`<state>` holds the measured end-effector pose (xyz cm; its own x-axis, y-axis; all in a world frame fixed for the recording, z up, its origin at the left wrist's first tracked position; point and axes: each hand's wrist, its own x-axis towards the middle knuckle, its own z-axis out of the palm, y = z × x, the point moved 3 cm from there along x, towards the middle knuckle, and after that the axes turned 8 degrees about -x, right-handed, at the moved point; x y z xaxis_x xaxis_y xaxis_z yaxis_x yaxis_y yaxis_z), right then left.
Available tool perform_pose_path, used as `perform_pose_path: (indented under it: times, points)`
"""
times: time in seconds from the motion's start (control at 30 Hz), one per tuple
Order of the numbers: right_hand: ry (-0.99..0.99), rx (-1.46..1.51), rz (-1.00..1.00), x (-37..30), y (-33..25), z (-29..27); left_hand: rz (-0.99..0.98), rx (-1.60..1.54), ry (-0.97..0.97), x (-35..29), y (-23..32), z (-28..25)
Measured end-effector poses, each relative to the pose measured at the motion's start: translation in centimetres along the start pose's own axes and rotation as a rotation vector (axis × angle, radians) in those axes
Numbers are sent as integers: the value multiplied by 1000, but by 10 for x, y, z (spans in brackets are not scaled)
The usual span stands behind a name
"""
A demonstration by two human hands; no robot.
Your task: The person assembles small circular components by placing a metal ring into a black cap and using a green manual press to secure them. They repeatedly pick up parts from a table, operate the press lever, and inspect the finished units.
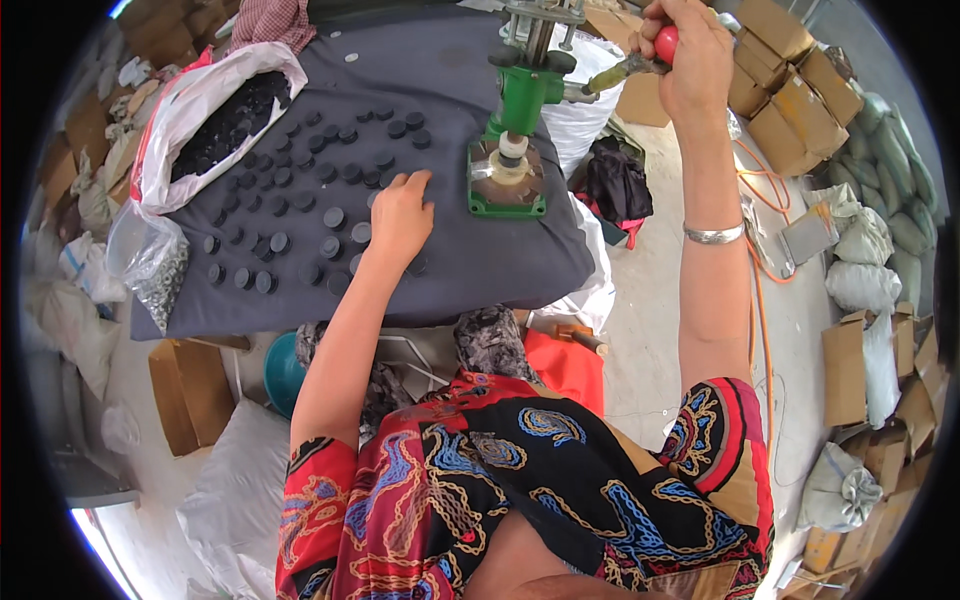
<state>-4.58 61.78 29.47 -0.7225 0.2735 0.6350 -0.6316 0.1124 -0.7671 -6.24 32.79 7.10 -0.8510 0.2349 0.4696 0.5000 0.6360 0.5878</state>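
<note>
My right hand (pixel 697 70) is raised at the upper right, closed around the lever (pixel 622 74) of a green hand press, by its red ball knob (pixel 666 44). That hand press (pixel 517 100) stands at the table's right side. A white round piece (pixel 512 150) sits between its ram and base plate (pixel 507 196). Left of the press, my left hand (pixel 402 215) rests low over the table, fingers bent and apart from the thumb, with nothing visible between them. Around and left of it lie many black round caps (pixel 333 218); my hand hides some.
A white sack (pixel 150 165) of small black parts lies at the table's left, beside a clear bag (pixel 163 265) of small metallic pieces. Cardboard boxes (pixel 790 120) and filled sacks (pixel 885 160) line the right wall. An orange hose (pixel 757 300) runs along the floor.
</note>
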Motion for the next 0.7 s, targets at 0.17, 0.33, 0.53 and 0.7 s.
perform_pose_path:
  times: [0.17, 0.33, 0.53, 0.7]
  points:
    - [63, -51, -1, -4, -6, 11, 138, 3, 182, 2, -26, -22]
    - [32, -45, -64, -2, -6, 2, 54, -10, 82, -17, -39, -66]
    - [36, -37, -59, -2, -5, 5, 187, 31, -257, -52, 3, -66]
    - [46, -1, -69, -3, -2, 8, 114, 14, -253, -50, -23, -52]
